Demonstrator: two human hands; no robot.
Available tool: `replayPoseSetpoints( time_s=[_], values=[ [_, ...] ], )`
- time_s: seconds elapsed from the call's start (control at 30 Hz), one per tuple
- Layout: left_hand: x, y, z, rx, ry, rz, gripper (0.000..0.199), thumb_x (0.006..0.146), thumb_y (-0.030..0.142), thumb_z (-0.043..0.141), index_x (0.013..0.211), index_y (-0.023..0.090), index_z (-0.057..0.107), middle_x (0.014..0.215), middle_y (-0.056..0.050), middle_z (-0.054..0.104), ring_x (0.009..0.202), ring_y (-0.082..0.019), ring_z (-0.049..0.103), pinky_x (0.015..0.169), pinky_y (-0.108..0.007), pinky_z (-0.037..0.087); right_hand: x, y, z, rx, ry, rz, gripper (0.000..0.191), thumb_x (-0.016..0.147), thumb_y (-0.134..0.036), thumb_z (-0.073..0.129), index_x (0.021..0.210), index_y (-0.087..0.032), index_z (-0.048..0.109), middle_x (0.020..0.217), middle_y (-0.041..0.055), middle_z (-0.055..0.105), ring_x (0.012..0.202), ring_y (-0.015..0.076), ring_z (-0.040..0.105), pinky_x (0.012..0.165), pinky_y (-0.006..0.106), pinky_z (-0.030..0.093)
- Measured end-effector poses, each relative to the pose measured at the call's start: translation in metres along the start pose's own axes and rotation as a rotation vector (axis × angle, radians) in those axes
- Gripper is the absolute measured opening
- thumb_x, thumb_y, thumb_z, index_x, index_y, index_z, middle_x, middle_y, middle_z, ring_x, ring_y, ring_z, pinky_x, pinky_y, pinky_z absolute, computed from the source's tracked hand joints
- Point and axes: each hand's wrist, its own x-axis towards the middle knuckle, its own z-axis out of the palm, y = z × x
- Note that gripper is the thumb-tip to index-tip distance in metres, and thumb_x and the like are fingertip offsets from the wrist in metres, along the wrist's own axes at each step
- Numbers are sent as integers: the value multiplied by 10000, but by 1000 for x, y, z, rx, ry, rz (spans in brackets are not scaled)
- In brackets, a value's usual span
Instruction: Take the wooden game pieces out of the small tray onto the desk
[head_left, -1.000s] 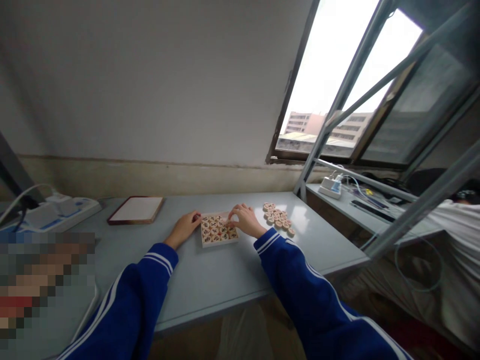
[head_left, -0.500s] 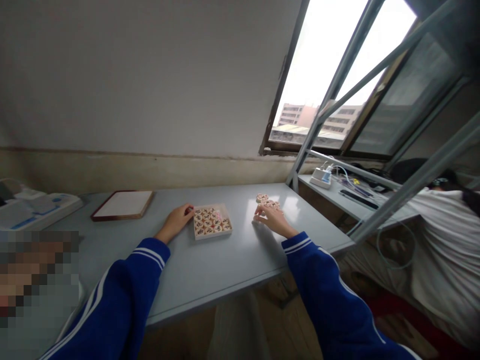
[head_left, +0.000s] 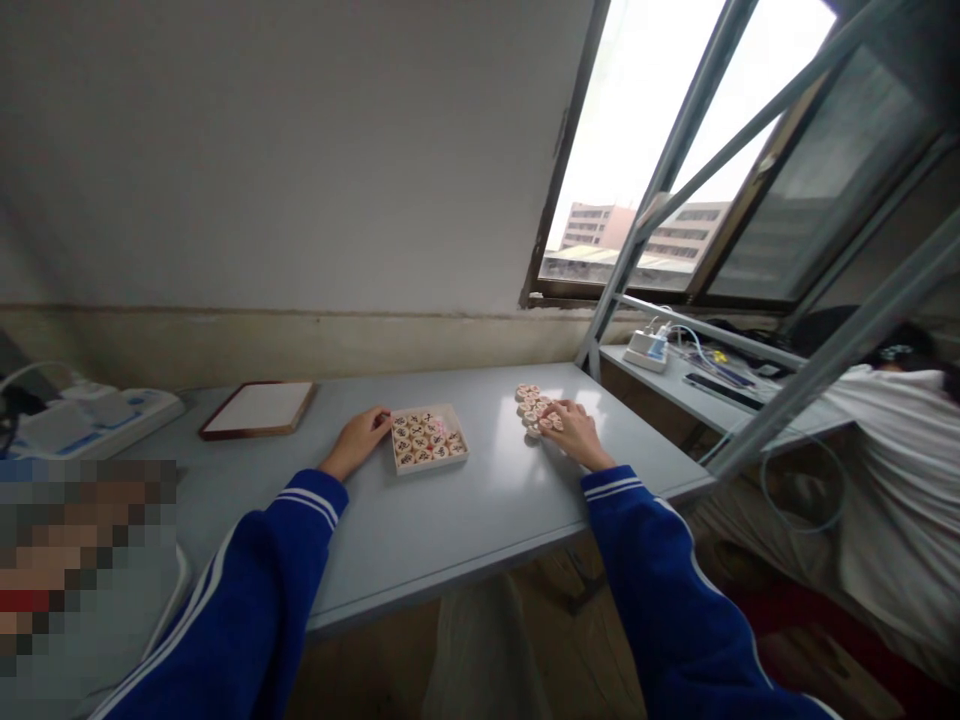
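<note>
A shallow white box [head_left: 433, 466] stands on the grey desk, filled with rows of round Chinese chess pieces [head_left: 421, 440] bearing dark characters. My left hand [head_left: 360, 440] is at the box's left side, its thumb and fingers closed on the wall near the far corner. To the right, a group of loose Chinese chess pieces [head_left: 528, 393] lies close together on the desk. My right hand [head_left: 577, 432] reaches over the near side of that group, fingers bent and pinched at a piece; the hand partly covers the pieces around it.
A brown-rimmed flat board or lid [head_left: 259, 410] lies at the back left, beside a white power strip [head_left: 127, 418]. A metal frame post [head_left: 626, 260] rises at the desk's right end. Beyond it, a person in white [head_left: 892, 470] sits by another desk with cables.
My right hand has moved slightly right, onto the loose pieces, uncovering some on their left side. My left hand stays at the box. The view has shifted a little.
</note>
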Motion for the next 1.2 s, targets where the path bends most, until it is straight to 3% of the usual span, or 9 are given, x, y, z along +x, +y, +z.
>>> replayPoseSetpoints(
  time_s=[0.1,0.23,0.33,0.47,0.67,0.83,0.93,1.07,1.2],
  values=[
    [-1,1,0,-2,8,13,400,759,460,369,933,163,573,820,-60,635,755,-190,572,695,-277,414,1,-12,1,2,9,-61,240,746,-405,573,943,-273,604,1104,56,498,986,248,443,778,383,353],
    [-2,2,-1,-3,20,23,412,753,459,368,924,149,579,816,-68,637,748,-187,576,690,-273,416,-1,-26,0,-30,-90,-197,245,698,-403,642,918,-296,618,1112,42,510,1082,275,387,824,412,310],
    [-3,3,-1,-4,32,31,414,755,459,375,928,142,577,841,-78,638,777,-193,579,713,-280,422,-9,-22,-5,18,-106,-166,237,720,-424,616,904,-274,614,1072,40,538,1076,260,408,814,386,315],
    [-2,1,0,10,25,41,399,760,457,375,915,150,577,850,-75,641,796,-199,580,727,-286,423,-18,-9,-10,48,-128,-121,219,755,-424,570,900,-264,606,912,12,593,889,199,508,726,316,332],
    [-1,1,0,22,17,39,410,761,461,365,922,146,574,860,-86,639,801,-212,580,723,-301,416,-15,-6,-7,-129,24,-151,186,758,-365,572,888,-242,626,1012,55,570,935,234,468,733,328,313],
    [-3,4,-2,6,10,43,405,761,439,360,931,139,571,871,-90,638,811,-209,578,739,-300,415,-13,-12,-7,-84,64,-129,230,742,-323,582,958,-246,600,1071,54,543,949,239,464,742,335,339],
    [-2,5,-2,16,10,37,400,762,432,354,920,136,570,843,-86,635,789,-205,577,722,-297,413,-11,-35,-11,28,46,-244,190,773,-285,556,954,-238,591,1022,46,557,966,219,461,775,329,340],
    [-1,4,-1,18,14,38,398,760,439,353,913,140,567,838,-81,631,778,-200,572,706,-290,411,-10,-89,-13,60,-77,-504,197,809,-329,533,987,-269,591,1029,33,555,955,198,455,831,353,289],
    [-1,1,0,-5,9,42,390,766,454,353,908,157,563,839,-65,635,783,-197,573,712,-285,411,-3,-131,-2,-43,-113,-571,239,790,-419,547,946,-255,624,1070,52,537,985,216,420,845,389,234]
  ],
)
